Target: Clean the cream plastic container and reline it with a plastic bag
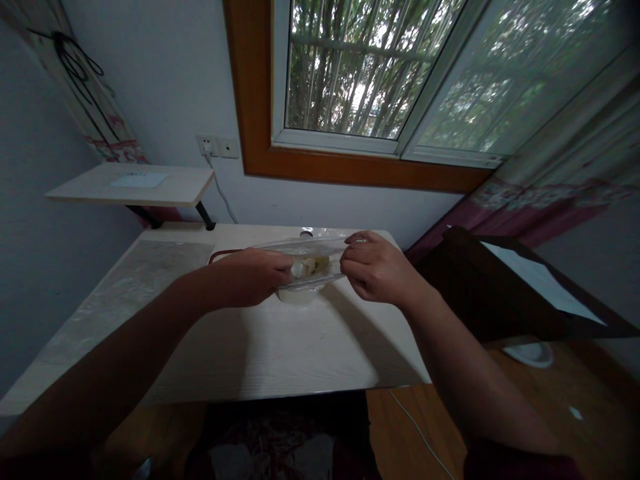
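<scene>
A clear plastic bag [325,247] is stretched between my two hands above the table. Pale and yellowish contents [310,267] show through it; their kind is too blurred to make out. My left hand [250,275] is closed on the bag's left side, fingers pointing right. The right side of the bag is pinched in the closed fingers of my right hand [373,267]. Below the bag, a pale rounded thing [295,297] shows in part on the table. A thin reddish-brown curved edge [225,253] sticks out behind my left hand.
The pale wooden table [300,353] stands against the wall under a window [370,73]. Clear plastic film [135,287] covers its left part. A raised shelf [170,187] with a paper is at back left. A dark surface [460,293] bearing a white sheet [540,280] stands right.
</scene>
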`<state>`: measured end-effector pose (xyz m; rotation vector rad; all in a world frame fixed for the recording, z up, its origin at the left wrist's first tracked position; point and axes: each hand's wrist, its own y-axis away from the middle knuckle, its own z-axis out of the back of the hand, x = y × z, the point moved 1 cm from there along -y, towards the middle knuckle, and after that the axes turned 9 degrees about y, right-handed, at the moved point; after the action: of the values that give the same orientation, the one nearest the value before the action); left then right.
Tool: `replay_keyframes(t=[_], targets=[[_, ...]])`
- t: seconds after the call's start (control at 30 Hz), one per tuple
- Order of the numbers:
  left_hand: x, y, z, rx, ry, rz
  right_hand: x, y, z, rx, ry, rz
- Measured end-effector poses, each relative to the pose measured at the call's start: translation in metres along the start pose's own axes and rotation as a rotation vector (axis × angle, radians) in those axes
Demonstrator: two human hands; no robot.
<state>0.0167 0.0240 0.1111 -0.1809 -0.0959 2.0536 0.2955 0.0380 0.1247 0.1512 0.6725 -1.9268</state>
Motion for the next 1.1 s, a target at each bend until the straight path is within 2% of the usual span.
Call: replay_keyframes(t=[0.1, 0.23, 0.4, 0.5, 0.67, 0.77, 0.87, 1.0, 1.1], targets=[[-0.001, 0.010, -0.017, -0.017, -0.035, -0.072, 0.008, 0.017, -0.015, 0.013, 0.012, 0.014], [0.004, 0.023, -0.046, -0.057, -0.094, -0.093, 0.020, 0.041, -0.043, -0.002, 0.019, -0.019], [0.013, 0.038, -0.084, -0.241, -0.162, -0.038, 0.032, 0.064, -0.075, -0.058, 0.009, -0.148], [0.015, 0.047, -0.098, -0.321, -0.132, 0.031, 0.036, 0.073, -0.089, -0.087, -0.034, -0.236], [0.015, 0.057, -0.100, -0.531, 0.038, 0.180, 0.043, 0.075, -0.100, -0.140, -0.104, -0.487], [0.016, 0.051, -0.095, -0.633, 0.153, 0.267, 0.048, 0.068, -0.101, -0.167, -0.169, -0.655], [0.016, 0.036, -0.091, -0.682, 0.327, 0.344, 0.052, 0.057, -0.103, -0.167, -0.280, -0.778], [0.016, 0.011, -0.097, -0.723, 0.694, 0.424, 0.057, 0.043, -0.105, -0.186, -0.436, -0.908], [0.021, -0.003, -0.104, -0.718, 0.800, 0.448, 0.061, 0.034, -0.107, -0.199, -0.569, -0.977]])
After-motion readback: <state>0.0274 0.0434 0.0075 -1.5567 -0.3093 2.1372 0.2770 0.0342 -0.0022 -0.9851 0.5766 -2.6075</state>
